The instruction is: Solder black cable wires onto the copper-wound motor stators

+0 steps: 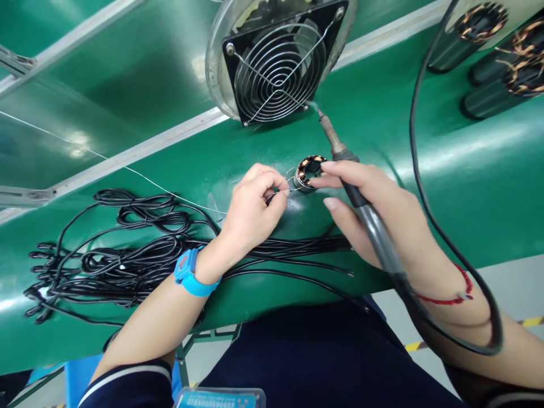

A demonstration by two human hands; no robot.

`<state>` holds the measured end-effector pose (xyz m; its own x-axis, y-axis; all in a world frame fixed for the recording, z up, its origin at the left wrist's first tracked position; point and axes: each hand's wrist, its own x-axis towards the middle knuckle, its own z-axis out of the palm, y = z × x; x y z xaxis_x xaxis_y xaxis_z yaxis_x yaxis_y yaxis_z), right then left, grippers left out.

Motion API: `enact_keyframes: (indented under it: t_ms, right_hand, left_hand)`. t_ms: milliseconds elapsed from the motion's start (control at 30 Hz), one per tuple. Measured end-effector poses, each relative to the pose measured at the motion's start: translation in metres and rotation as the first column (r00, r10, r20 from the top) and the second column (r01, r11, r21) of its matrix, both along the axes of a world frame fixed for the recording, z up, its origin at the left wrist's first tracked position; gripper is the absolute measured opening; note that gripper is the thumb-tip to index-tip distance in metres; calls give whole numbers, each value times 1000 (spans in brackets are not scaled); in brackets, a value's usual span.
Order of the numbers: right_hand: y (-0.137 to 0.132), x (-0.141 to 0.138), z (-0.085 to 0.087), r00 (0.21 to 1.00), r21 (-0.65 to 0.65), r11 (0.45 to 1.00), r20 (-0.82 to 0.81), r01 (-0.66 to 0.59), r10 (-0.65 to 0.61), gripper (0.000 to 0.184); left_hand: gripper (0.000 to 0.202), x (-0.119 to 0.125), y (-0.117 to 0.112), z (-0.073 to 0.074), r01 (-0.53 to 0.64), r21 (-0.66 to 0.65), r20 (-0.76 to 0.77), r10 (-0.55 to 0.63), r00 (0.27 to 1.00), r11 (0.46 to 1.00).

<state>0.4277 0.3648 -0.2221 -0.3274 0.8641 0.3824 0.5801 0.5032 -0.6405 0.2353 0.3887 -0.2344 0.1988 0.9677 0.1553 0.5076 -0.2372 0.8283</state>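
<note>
My left hand (254, 208), with a blue wrist strap (189, 273), is closed in a pinch on a thin wire end (280, 194) right beside a small wound stator (309, 171) on the green bench. My right hand (374, 209) grips a soldering iron (365, 209) like a pen, its index finger resting on the stator's rim. The iron's tip (322, 117) points up past the stator toward the fan. Its black cord (425, 198) loops round my right forearm.
A bundle of black cables (127, 255) lies on the green bench (148, 170) left of my hands. A black fan with a wire guard (278, 59) stands behind the stator. Several more wound stators (488, 34) sit at top right. A thin solder wire (127, 169) runs in from the left.
</note>
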Motion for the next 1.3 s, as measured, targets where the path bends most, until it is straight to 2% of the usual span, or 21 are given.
enact_keyframes:
  t_ms: [167,233,267,333,400,433,467,500,633,733,933,1133,1300]
  right_hand:
    - [6,-3,0,996,-53,999,84,-10,15,42]
    - [11,-6,-1,995,-55,998,98,21,-16,42]
    - [14,-7,-3,994,-45,998,108,31,-26,44]
    - [21,-11,-9,992,-7,1000,124,15,-14,47]
    - [28,-15,-18,989,28,999,144,-23,19,48]
    - [31,-17,-23,988,43,998,153,-35,28,48]
    - [32,-18,-27,987,59,998,159,-39,29,48]
    - [33,-19,-30,986,73,997,162,-37,25,48]
    - [30,-15,-33,989,100,993,138,-60,46,48]
    - [27,-10,-31,988,93,991,123,-99,88,48]
    - [24,-6,-29,991,99,989,82,-113,105,51]
    - [23,-8,-31,990,129,985,95,-113,101,48]
    - [23,-9,-33,990,129,986,111,-104,90,48]
  left_hand:
    - [17,0,-1,1,5,-12,37,-4,999,1000]
    - [15,-1,-1,2,-9,-90,81,16,997,996]
    - [17,-2,0,3,-20,-169,118,40,992,985]
    - [23,-4,2,6,-15,-403,198,103,975,915]
    - [12,-6,6,11,63,-626,267,138,954,777]
    - [4,-6,8,13,104,-694,297,152,943,712]
    - [8,-7,10,16,132,-735,324,174,930,665]
    - [13,-7,11,18,143,-755,348,206,915,640]
    - [15,-7,13,22,95,-783,398,376,837,615]
    - [15,-6,11,18,86,-806,388,413,824,586]
    - [11,1,9,12,60,-803,372,420,828,593]
    - [15,-3,12,19,105,-834,346,365,864,542]
    - [18,-3,12,21,87,-796,321,296,900,599]
